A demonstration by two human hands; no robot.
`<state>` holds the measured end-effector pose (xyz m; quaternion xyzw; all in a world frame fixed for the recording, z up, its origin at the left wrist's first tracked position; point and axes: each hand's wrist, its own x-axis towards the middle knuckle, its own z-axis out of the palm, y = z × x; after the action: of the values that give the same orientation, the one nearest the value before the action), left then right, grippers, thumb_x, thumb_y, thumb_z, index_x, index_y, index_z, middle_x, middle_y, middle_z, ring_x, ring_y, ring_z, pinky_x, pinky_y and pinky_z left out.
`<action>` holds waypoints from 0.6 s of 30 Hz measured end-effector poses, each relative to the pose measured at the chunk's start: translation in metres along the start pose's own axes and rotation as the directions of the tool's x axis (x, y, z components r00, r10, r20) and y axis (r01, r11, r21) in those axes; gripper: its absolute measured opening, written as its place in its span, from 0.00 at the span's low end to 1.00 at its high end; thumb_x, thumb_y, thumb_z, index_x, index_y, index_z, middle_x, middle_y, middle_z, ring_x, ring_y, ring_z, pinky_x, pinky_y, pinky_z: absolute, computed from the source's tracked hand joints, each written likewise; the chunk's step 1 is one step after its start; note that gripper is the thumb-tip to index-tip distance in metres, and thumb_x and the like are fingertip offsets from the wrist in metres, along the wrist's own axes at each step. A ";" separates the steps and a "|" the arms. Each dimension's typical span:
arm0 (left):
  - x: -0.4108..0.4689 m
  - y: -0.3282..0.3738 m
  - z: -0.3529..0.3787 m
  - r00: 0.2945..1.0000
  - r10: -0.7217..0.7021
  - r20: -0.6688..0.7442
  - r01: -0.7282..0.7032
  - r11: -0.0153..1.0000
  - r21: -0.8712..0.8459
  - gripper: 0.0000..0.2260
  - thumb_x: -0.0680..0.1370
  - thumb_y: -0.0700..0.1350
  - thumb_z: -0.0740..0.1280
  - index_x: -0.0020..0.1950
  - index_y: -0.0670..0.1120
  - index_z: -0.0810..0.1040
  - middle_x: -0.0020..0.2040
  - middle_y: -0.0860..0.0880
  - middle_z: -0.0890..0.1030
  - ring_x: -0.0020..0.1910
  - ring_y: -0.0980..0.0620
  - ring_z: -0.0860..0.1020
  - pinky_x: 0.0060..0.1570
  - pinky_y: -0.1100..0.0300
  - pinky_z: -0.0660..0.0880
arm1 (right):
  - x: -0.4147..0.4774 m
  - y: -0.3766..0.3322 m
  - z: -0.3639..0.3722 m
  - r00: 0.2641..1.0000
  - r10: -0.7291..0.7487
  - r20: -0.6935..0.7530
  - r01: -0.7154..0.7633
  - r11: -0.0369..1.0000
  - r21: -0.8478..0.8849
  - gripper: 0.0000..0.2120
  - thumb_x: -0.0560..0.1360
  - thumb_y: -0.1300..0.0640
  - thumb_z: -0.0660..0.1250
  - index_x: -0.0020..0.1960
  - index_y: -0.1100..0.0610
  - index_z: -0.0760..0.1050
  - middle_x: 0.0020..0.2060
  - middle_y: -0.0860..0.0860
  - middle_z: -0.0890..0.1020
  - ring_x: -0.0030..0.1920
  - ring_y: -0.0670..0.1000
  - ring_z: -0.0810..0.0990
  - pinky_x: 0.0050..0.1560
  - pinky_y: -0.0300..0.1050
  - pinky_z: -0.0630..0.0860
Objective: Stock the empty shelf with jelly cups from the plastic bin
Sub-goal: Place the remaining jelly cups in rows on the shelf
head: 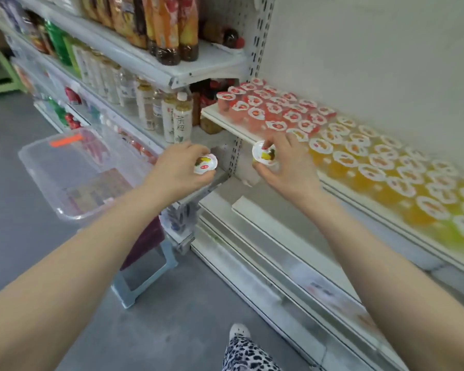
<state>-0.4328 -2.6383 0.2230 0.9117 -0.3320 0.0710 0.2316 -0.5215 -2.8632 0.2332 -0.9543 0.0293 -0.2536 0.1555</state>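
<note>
Drink bottles (182, 121) stand in rows — stool (123, 295) nearby.

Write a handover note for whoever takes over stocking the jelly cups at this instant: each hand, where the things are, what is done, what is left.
Left hand: grip round the left cup, short of the shelf.
Right hand: grip round the right cup, just off the shelf's front edge.
Done: red cups and orange cups cover most of the shelf.
Left: place both held cups. The plastic bin, on a stool to the left, shows no cups I can make out.
</note>
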 end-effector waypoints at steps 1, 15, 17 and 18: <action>0.004 0.016 0.000 0.999 0.044 -0.004 -0.044 0.999 -0.003 0.21 0.74 0.52 0.70 0.65 0.47 0.77 0.57 0.45 0.79 0.58 0.45 0.75 0.54 0.55 0.68 | -0.007 0.006 -0.016 0.999 0.026 -0.024 -0.026 0.999 -0.020 0.17 0.71 0.49 0.71 0.55 0.55 0.73 0.52 0.52 0.75 0.49 0.53 0.74 0.43 0.42 0.65; 0.056 0.260 0.060 0.892 0.451 -0.031 -0.448 0.873 -0.190 0.23 0.72 0.54 0.73 0.64 0.48 0.76 0.60 0.50 0.80 0.60 0.48 0.77 0.57 0.53 0.72 | -0.145 0.139 -0.201 0.899 0.291 -0.329 -0.366 0.910 -0.195 0.17 0.70 0.47 0.73 0.53 0.53 0.73 0.50 0.49 0.75 0.50 0.49 0.75 0.45 0.39 0.63; 0.057 0.305 0.074 0.881 0.473 -0.027 -0.464 0.850 -0.251 0.21 0.72 0.53 0.72 0.62 0.48 0.77 0.59 0.50 0.81 0.59 0.49 0.77 0.55 0.55 0.72 | -0.172 0.162 -0.228 0.879 0.317 -0.355 -0.406 0.889 -0.212 0.16 0.70 0.48 0.73 0.52 0.54 0.73 0.50 0.49 0.75 0.49 0.48 0.75 0.45 0.36 0.61; 0.058 0.327 0.082 0.876 0.482 -0.022 -0.469 0.840 -0.273 0.20 0.72 0.53 0.72 0.62 0.48 0.78 0.58 0.50 0.81 0.58 0.49 0.78 0.55 0.56 0.71 | -0.185 0.174 -0.242 0.871 0.326 -0.367 -0.424 0.877 -0.226 0.16 0.70 0.48 0.73 0.52 0.54 0.73 0.50 0.49 0.75 0.48 0.48 0.75 0.45 0.36 0.61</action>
<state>-0.5993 -2.9296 0.2898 0.7622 -0.5593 0.0587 0.3205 -0.7978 -3.0719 0.2897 -0.8886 0.2787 -0.3610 0.0490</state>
